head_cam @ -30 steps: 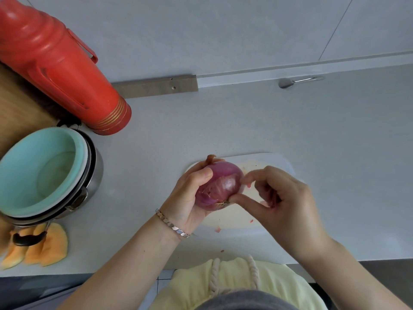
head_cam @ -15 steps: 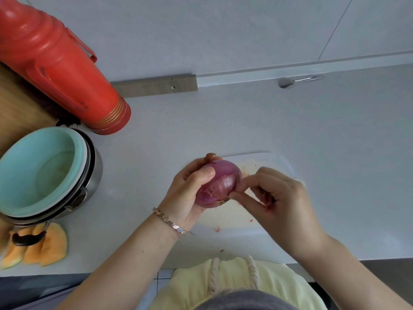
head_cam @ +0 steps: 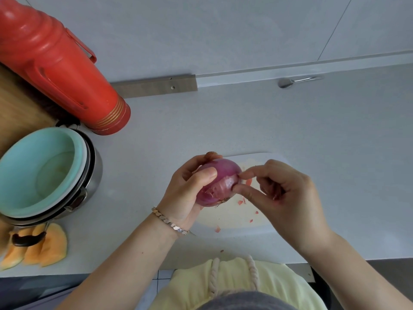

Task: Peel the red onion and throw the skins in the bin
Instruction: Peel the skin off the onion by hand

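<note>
My left hand [head_cam: 187, 191] grips a red onion [head_cam: 221, 182] above a white cutting board [head_cam: 261, 158], thumb across its near side and fingers curled behind it. The onion's purple skin is cracked near the root end, which points toward me. My right hand [head_cam: 283, 195] pinches the skin at the onion's right side between thumb and forefinger. Small bits of skin [head_cam: 242, 201] lie scattered on the board. No bin is in view.
A red thermos [head_cam: 55, 70] lies at the back left. A steel pot with a teal bowl [head_cam: 38, 171] inside stands at the left, melon slices [head_cam: 35, 249] in front of it. A spoon [head_cam: 290, 81] lies by the back wall. The counter's front edge is close to my body.
My right thumb and forefinger have worked up along the onion's right side, and more skin bits lie on the board. My left hand keeps hold of the onion.
</note>
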Demonstrator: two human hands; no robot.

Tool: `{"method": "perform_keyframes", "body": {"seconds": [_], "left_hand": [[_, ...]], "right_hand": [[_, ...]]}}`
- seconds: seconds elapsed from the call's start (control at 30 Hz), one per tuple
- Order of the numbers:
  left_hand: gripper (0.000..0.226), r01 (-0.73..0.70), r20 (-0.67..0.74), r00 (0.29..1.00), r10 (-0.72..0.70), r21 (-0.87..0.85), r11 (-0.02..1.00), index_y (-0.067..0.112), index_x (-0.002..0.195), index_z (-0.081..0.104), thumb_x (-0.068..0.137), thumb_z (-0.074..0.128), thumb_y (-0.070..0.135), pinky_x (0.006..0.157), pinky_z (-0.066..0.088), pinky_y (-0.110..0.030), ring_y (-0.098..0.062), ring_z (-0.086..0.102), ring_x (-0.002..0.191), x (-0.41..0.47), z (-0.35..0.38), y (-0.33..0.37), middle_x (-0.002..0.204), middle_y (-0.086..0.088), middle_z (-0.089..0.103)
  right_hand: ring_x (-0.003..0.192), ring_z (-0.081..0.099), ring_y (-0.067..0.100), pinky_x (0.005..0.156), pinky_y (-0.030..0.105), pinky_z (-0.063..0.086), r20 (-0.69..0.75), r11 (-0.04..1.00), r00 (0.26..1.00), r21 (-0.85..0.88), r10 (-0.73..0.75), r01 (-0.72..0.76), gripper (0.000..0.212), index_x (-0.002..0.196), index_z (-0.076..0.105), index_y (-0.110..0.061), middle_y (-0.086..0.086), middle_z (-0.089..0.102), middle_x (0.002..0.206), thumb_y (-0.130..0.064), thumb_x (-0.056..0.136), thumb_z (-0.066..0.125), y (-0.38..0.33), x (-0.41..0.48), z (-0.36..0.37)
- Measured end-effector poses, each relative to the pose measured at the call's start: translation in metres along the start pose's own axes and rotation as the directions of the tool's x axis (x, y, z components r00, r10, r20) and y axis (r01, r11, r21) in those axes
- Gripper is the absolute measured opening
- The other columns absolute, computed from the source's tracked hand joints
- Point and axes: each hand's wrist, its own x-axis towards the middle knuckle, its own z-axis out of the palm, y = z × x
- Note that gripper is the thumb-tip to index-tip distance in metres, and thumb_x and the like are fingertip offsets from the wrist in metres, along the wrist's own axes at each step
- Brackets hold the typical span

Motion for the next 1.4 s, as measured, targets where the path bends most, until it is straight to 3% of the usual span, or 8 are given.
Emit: {"method": "perform_keyframes", "body": {"seconds": [0.13,0.37,0.53,0.73,0.83,0.93,1.07,1.4], "left_hand": [[0.039,-0.007,-0.025,1.0,0.007,0.007,1.0,0.017,0.083,0.066,0.045,0.068,0.028,0.055,0.056,-0.031,-0.018,0.067,0.07,-0.002,-0.001,-0.001,0.088,-0.004,0.066],[0.029,-0.047,-0.015,0.999,0.048,0.079,0.996,0.023,0.072,0.072,0.044,0.069,0.028,0.051,0.052,-0.027,-0.018,0.066,0.074,-0.003,-0.003,0.001,0.086,0.0,0.068],[0.028,-0.064,-0.012,0.998,0.066,0.155,0.986,0.028,0.07,0.075,0.043,0.069,0.03,0.056,0.053,-0.027,-0.025,0.062,0.085,-0.002,-0.004,0.002,0.09,-0.002,0.067],[0.026,0.019,-0.023,1.0,-0.018,0.061,0.998,0.027,0.069,0.073,0.044,0.068,0.03,0.054,0.056,-0.031,-0.016,0.067,0.068,-0.001,-0.003,0.001,0.082,0.003,0.067],[0.025,0.022,-0.034,0.999,-0.021,0.046,0.999,0.027,0.069,0.073,0.045,0.069,0.031,0.058,0.057,-0.032,-0.016,0.067,0.072,0.0,-0.002,0.001,0.086,0.001,0.066],[0.025,0.025,-0.041,0.999,-0.024,0.04,0.999,0.026,0.07,0.073,0.046,0.069,0.03,0.068,0.053,-0.037,-0.02,0.066,0.075,0.0,-0.002,0.0,0.089,-0.003,0.065],[0.024,0.031,-0.045,0.999,-0.029,0.039,0.999,0.025,0.072,0.073,0.048,0.069,0.029,0.085,0.045,-0.058,-0.032,0.062,0.088,-0.002,0.0,0.0,0.103,-0.015,0.061],[0.025,-0.016,-0.033,0.999,0.02,0.143,0.99,0.028,0.069,0.074,0.045,0.068,0.032,0.056,0.055,-0.031,-0.016,0.067,0.074,-0.001,-0.004,0.001,0.081,0.007,0.069]], "right_hand": [[0.05,0.036,-0.002,0.052,0.004,0.028,-0.001,1.0,1.0,-0.01,0.009,-0.009,0.009,0.075,0.064,-0.03,-0.02,0.032,0.055,-0.035,0.069,0.069,-0.003,-0.001,0.003],[0.046,0.034,0.007,0.047,0.01,0.029,0.155,0.967,0.962,0.089,0.225,-0.24,0.018,0.063,0.064,-0.022,-0.008,0.038,0.05,-0.013,0.076,0.071,-0.007,0.005,-0.004],[0.047,0.038,0.005,0.049,0.007,0.032,0.216,0.988,0.964,-0.021,0.156,-0.155,0.023,0.062,0.056,-0.029,-0.011,0.044,0.055,-0.014,0.075,0.067,-0.004,0.008,-0.005],[0.053,0.037,-0.002,0.056,-0.001,0.03,0.17,0.993,0.985,-0.117,-0.001,0.021,0.008,0.064,0.058,-0.015,-0.012,0.029,0.052,-0.013,0.07,0.062,-0.001,0.001,0.004],[0.051,0.038,-0.001,0.053,0.003,0.03,0.104,0.999,0.994,-0.027,0.028,-0.026,0.012,0.064,0.056,-0.027,-0.01,0.035,0.053,-0.02,0.072,0.061,0.001,-0.001,0.004],[0.051,0.039,0.003,0.053,0.007,0.031,0.058,0.991,0.993,0.078,0.106,-0.11,0.019,0.075,0.058,-0.04,-0.013,0.043,0.058,-0.024,0.071,0.068,0.003,0.002,0.0],[0.052,0.038,0.002,0.053,0.007,0.03,0.091,0.995,0.992,0.048,0.086,-0.09,0.011,0.08,0.067,-0.031,-0.015,0.041,0.058,-0.025,0.071,0.068,0.003,0.005,0.0],[0.05,0.037,0.005,0.051,0.008,0.03,0.169,0.991,0.977,0.001,0.132,-0.134,0.022,0.064,0.058,-0.036,-0.009,0.043,0.061,-0.022,0.073,0.072,0.001,0.007,-0.003]]}}
